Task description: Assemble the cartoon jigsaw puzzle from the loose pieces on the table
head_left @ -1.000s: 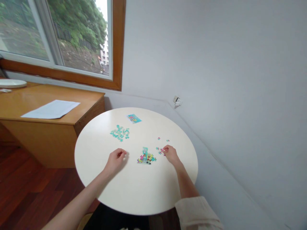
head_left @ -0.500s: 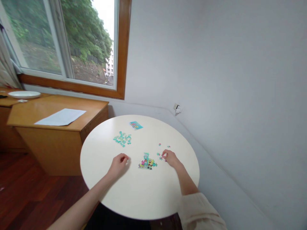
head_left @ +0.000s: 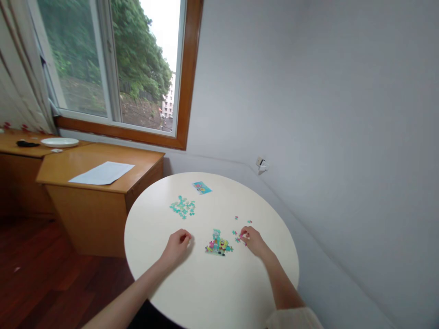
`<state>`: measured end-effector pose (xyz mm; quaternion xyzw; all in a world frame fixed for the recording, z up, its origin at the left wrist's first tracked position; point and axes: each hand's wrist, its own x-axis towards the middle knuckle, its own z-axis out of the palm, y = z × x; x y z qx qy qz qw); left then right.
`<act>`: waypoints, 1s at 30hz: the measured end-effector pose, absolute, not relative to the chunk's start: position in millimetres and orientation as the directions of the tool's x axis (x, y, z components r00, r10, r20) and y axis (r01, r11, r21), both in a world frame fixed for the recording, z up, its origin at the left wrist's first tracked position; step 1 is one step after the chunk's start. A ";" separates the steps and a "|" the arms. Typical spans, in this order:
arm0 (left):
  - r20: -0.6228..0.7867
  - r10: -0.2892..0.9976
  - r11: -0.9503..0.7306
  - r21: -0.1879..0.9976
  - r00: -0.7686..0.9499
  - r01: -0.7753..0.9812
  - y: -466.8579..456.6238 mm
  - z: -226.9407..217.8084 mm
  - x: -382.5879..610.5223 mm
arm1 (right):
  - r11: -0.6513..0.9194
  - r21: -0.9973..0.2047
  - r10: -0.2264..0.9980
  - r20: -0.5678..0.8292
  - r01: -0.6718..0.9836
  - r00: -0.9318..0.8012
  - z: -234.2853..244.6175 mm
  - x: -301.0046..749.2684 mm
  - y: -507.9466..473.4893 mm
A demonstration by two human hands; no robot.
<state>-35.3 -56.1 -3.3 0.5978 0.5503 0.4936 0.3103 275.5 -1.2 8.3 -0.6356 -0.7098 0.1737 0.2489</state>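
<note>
A partly joined jigsaw puzzle (head_left: 219, 244) with cartoon figures lies on the round white table between my hands. To its right, my right hand (head_left: 253, 240) pinches a pink puzzle piece (head_left: 242, 235) low over the tabletop. A few loose puzzle pieces (head_left: 237, 240) lie close to those fingers, and two others are a little farther back. Left of the joined part, my left hand (head_left: 178, 244) rests on the table with its fingers curled closed. Whether anything is inside them is hidden.
A pile of mostly teal puzzle pieces (head_left: 183, 207) lies farther back on the white table (head_left: 206, 292). Behind it is a small picture card (head_left: 202, 188). A wooden desk (head_left: 144, 167) with a paper sheet (head_left: 103, 173) stands at the left. The wall borders the table's right side.
The whole view has shifted, so the table and hands appear lower and farther right. Both hands keep nearly the same place and pose relative to the puzzle.
</note>
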 end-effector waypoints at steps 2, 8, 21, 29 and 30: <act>0.242 0.966 -0.198 0.918 -0.088 0.344 -56.4 -3.5 -35.2 | 0.146 -0.576 0.987 0.139 0.804 -0.080 6.9 275.6 -2.9; 0.205 0.977 -0.177 0.936 -0.062 0.305 -57.6 -1.2 -34.2 | 0.206 -0.591 0.975 0.193 0.780 -0.112 6.8 275.5 -7.7; 0.131 0.991 -0.132 0.955 0.021 0.265 -61.0 1.5 -34.7 | 0.153 -0.667 0.987 0.139 0.730 -0.079 -5.7 285.0 -4.8; 0.095 0.994 -0.109 0.941 0.060 0.320 -63.7 -7.9 -35.4 | 0.115 -0.749 0.985 0.171 0.652 0.023 -3.1 279.8 -14.6; 0.095 0.993 -0.112 0.939 0.068 0.325 -64.3 -9.1 -35.5 | 0.120 -0.751 0.984 0.176 0.649 0.023 -2.2 279.2 -15.1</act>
